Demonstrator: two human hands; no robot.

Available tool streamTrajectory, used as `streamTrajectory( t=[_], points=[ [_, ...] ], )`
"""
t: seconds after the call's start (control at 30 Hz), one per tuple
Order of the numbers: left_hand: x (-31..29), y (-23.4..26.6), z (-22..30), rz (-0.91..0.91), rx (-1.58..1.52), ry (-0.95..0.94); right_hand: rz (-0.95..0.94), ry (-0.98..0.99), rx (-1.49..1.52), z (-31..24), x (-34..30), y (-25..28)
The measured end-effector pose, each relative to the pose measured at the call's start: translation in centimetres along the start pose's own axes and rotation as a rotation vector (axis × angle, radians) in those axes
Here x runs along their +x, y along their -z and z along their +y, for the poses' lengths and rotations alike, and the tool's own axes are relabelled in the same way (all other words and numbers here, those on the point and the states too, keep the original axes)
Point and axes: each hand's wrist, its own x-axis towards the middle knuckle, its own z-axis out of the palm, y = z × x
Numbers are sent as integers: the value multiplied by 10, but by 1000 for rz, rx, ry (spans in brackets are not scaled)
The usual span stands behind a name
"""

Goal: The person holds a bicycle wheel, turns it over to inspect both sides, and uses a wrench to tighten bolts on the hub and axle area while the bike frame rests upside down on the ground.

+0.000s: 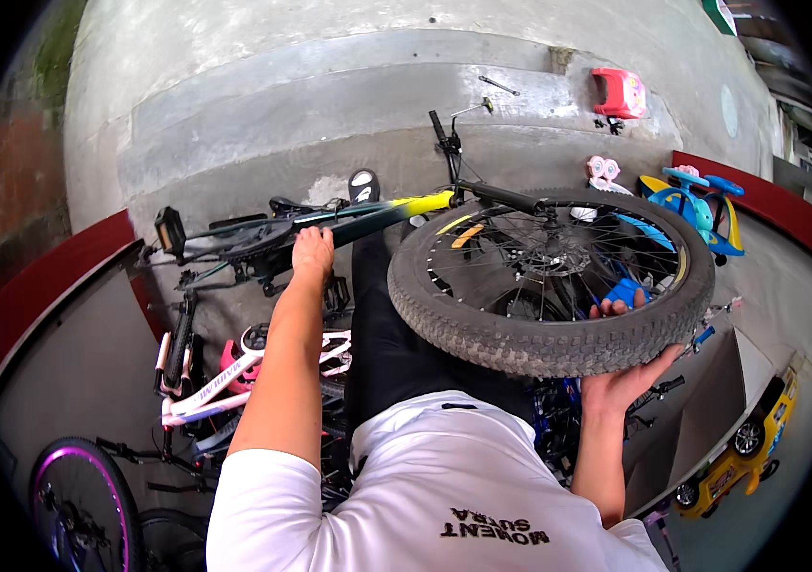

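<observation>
A bicycle with a dark green and yellow frame (422,205) is tipped over in front of me, its pedals and chain parts to the left. My left hand (312,253) is closed around the dark frame tube. The front wheel (511,348) with its knobby black tyre lies nearly flat toward me, at the fork's end. From below, my right hand (627,379) grips the tyre's near right side, some fingertips showing inside the rim. The handlebar (439,133) points away from me.
Several other bicycles crowd close by, including a pink and white frame (225,381) and a purple-rimmed wheel (84,505). Blue and yellow ride-on toys (697,212) stand right, a yellow toy car (738,448) lower right. A pink-red plastic stool (619,93) is farther off.
</observation>
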Motion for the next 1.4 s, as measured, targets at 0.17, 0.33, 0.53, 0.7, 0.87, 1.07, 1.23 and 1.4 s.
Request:
streamTrajectory(
  t=[0.17,0.33,0.53,0.7,0.87,1.07,1.23,1.4],
  points=[
    [43,-20,-24,-193,-186,182,376,58,-57,11,1,-50],
    [64,4,-10,-417,-98,77,387,81,-77,8,-1,-45],
    [66,5,-9,-438,-150,145,229,85,-76,10,-1,-34],
    [63,20,-11,-468,-195,150,315,90,-72,10,-2,-37],
    [59,30,-10,-436,-212,142,303,67,-116,9,-1,-38],
    [61,14,-12,-397,-193,129,365,102,-201,10,0,-40],
    [62,9,-7,-299,-207,118,149,89,-183,2,0,-17],
    [57,12,-8,-281,-211,113,110,84,-169,3,0,-16]
  ],
)
